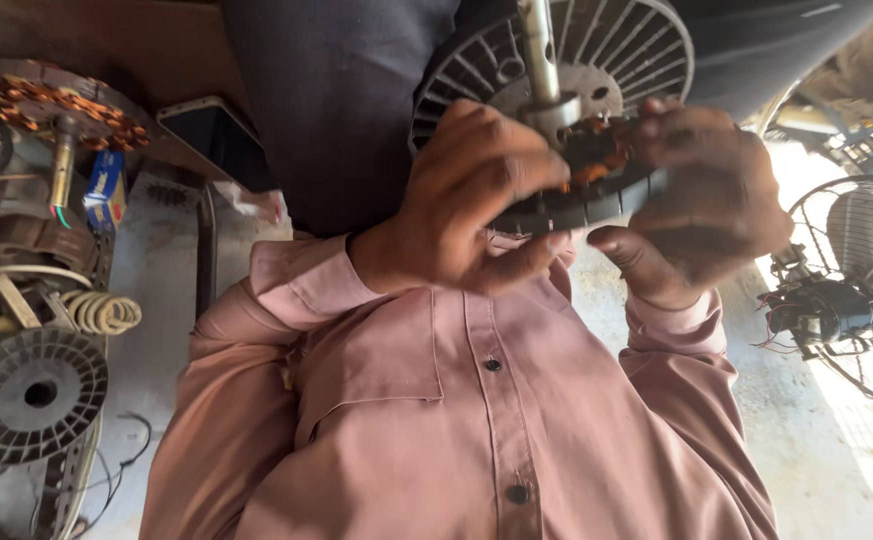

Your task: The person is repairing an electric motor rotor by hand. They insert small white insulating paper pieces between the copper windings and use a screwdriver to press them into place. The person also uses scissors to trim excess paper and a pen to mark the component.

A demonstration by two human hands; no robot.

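Pink shirt (456, 420) lies nearest me, and above it my left hand (476, 200) and right hand (711, 200) both clasp the fan motor stator (586, 195), seemingly being inspected; turning it demands firm grip.

A fan-repair workshop. Motor parts crowd the left edge: a stator with copper windings (56, 105) on its shaft, a grey ribbed motor cover (29, 395), a coil of wire (104, 313). At the right, a wire-caged fan (856, 290) stands on the concrete floor (156, 300).
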